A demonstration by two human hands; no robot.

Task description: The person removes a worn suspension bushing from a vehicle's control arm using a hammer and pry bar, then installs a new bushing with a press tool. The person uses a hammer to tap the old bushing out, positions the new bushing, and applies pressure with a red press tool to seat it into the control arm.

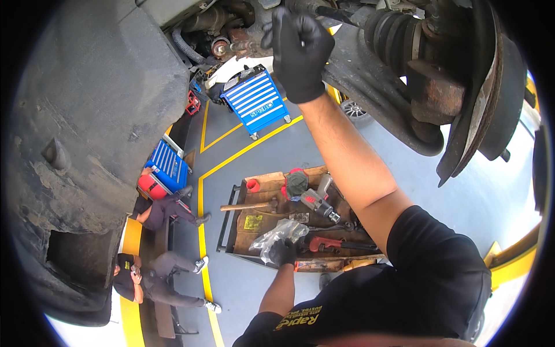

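Note:
My right hand [302, 56], in a black glove, is raised beneath a vehicle's underside. Its fingers are curled near a metal rod [330, 14] and the lower suspension arm [370, 87]; whatever is in them is hidden. Lower down, my left hand [282, 253], also gloved in black, grips a crumpled clear plastic bag [272, 238]. The bag lies over the near left part of a wooden-topped tool cart [236, 236]. Close to that hand is a red pipe wrench [325, 244]. Beyond it lie an impact wrench [317, 203] and a wooden-handled hammer [245, 206].
A ribbed rubber boot [393, 36] and brake disc [491, 98] hang at the upper right. A dark underbody panel [110, 104] fills the left. Blue drawer cabinets [257, 104] stand farther off. Two people sit on a bench [163, 309] at the lower left.

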